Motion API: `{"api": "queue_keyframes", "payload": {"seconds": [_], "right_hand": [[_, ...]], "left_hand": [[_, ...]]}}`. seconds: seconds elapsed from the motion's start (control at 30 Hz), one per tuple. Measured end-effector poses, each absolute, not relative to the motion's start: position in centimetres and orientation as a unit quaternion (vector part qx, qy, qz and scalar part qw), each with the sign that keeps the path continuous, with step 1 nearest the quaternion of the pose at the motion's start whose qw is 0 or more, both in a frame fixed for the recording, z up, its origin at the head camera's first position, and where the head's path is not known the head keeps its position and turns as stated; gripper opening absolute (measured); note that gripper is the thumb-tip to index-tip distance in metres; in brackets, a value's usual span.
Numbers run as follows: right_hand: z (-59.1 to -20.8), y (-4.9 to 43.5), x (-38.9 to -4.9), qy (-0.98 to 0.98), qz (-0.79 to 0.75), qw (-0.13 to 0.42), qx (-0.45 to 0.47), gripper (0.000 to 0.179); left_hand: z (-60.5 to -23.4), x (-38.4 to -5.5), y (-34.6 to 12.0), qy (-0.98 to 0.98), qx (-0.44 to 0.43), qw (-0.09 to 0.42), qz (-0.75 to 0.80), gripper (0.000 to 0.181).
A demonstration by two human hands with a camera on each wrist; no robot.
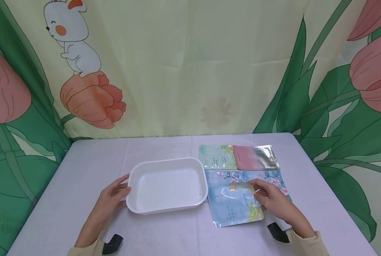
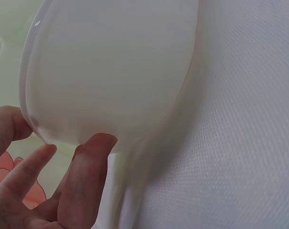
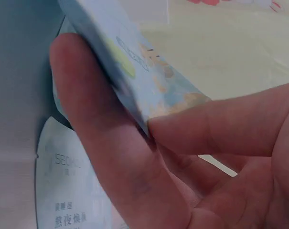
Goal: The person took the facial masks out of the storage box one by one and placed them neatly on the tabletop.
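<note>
A white plastic tray (image 1: 167, 186) stands on the table left of several flat packets. My left hand (image 1: 110, 199) touches the left end of this tray, with fingertips and thumb against its rim and outer wall (image 2: 111, 86). My right hand (image 1: 273, 199) pinches the edge of a light blue sachet (image 1: 238, 208) with yellow flower print, between thumb and index finger in the right wrist view (image 3: 149, 109). It is slightly tilted and partly covers blue packets with pink flowers (image 1: 262, 175). Behind lie a pale green packet (image 1: 217, 157) and a pink-and-silver packet (image 1: 254, 158).
A white cloth (image 1: 174, 234) covers the table. Behind it hangs a curtain (image 1: 177, 71) printed with tulips and a rabbit. Black pieces (image 1: 113, 244) sit at both wrists, beside beige sleeves. The packets border the tray's right side closely.
</note>
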State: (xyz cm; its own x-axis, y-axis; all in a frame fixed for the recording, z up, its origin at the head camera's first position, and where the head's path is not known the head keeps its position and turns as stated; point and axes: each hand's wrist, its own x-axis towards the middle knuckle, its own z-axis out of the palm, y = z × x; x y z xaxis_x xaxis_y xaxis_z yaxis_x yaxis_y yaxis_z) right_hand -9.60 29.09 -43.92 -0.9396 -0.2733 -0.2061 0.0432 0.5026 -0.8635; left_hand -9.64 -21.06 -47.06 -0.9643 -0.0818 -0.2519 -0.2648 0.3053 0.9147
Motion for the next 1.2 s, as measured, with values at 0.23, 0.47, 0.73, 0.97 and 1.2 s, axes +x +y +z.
{"api": "queue_keyframes", "payload": {"seconds": [0.23,0.47,0.73,0.97,1.2], "right_hand": [[-44.6,29.0,-9.4,0.845,-0.496,0.190,-0.062,0.041],[-45.2,28.9,-9.1,0.831,-0.504,0.220,-0.081,0.040],[-45.7,28.6,-8.8,0.829,-0.488,0.243,-0.122,0.043],[-45.8,28.5,-8.7,0.830,-0.479,0.254,-0.134,0.041],[-45.5,28.6,-8.7,0.853,-0.443,0.248,-0.119,0.045]], "left_hand": [[-47.1,-9.7,-21.1,0.805,-0.107,0.077,0.579,0.062],[-47.1,-9.7,-21.1,0.805,-0.107,0.077,0.578,0.062],[-47.1,-9.6,-21.1,0.804,-0.107,0.079,0.580,0.062],[-47.1,-9.6,-21.2,0.801,-0.108,0.078,0.584,0.062],[-47.1,-9.5,-21.1,0.801,-0.106,0.076,0.584,0.062]]}}
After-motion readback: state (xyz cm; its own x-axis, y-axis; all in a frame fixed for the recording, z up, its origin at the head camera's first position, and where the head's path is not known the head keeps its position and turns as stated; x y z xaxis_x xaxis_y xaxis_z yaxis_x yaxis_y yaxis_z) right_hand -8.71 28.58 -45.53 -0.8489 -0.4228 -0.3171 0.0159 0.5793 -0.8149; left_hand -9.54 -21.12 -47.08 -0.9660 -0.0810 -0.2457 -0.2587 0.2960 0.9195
